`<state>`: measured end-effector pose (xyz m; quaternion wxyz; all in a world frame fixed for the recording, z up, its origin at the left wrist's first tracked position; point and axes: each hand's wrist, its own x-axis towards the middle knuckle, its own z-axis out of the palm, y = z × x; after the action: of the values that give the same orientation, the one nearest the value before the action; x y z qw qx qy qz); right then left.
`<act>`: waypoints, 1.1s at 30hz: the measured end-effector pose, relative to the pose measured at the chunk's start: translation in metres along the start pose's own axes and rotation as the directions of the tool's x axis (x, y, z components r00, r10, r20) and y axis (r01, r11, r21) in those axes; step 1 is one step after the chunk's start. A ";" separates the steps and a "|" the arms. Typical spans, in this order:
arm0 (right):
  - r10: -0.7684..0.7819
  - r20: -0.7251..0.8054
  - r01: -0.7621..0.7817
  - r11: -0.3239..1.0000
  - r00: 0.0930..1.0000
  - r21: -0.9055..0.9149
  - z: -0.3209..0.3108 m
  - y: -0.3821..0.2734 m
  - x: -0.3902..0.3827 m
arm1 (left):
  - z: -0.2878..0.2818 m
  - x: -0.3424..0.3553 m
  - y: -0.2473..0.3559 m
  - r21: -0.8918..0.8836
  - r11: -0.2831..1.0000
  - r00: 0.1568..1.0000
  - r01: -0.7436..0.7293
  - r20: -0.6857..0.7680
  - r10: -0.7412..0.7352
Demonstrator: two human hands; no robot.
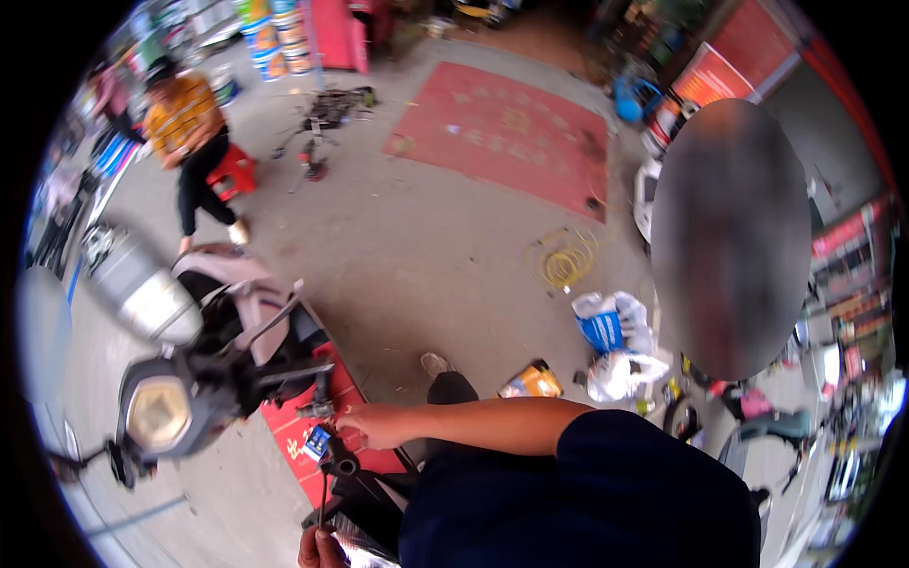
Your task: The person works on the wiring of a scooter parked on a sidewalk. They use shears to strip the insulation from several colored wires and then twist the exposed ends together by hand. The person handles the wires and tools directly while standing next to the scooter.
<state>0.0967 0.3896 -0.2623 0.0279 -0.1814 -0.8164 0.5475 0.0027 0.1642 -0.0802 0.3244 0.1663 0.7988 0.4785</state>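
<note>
Scooter (213, 381) sits just ahead of both our hands. Our left hand (320, 551) pinches a thin dark rod (323, 502); our right hand (381, 426), fingers bent, is just beside a blue-and-white piece (316, 442), and we cannot tell whether it grasps anything. The scooter looks grey and black, its pale, angular headlight (159, 415) beyond our right hand.

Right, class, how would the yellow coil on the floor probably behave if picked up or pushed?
The yellow coil would probably be floppy, since its thin strand lies in loose loops. Those overlapping loops may tangle when lifted. Lying flat, it would likely slide rather than roll if pushed.
</note>
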 end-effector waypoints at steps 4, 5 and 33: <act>0.362 -0.215 -0.355 0.932 0.907 0.071 -0.040 0.149 -0.031 | 0.047 0.040 0.024 0.213 0.975 0.993 0.068 0.078 -0.086; 0.492 -0.322 -0.468 0.870 0.809 0.154 -0.052 0.196 -0.060 | 0.063 0.054 0.031 0.319 0.940 0.987 0.120 0.067 -0.149; 0.945 -0.282 -0.460 0.179 -0.165 0.870 0.215 0.214 -0.476 | 0.329 0.192 -0.014 0.463 0.578 0.555 -0.672 0.832 -0.022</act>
<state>0.5450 0.1161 -0.4688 0.1349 -0.8479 -0.2288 0.4588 0.0851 0.4835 -0.2706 0.4240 0.6315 0.6476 0.0436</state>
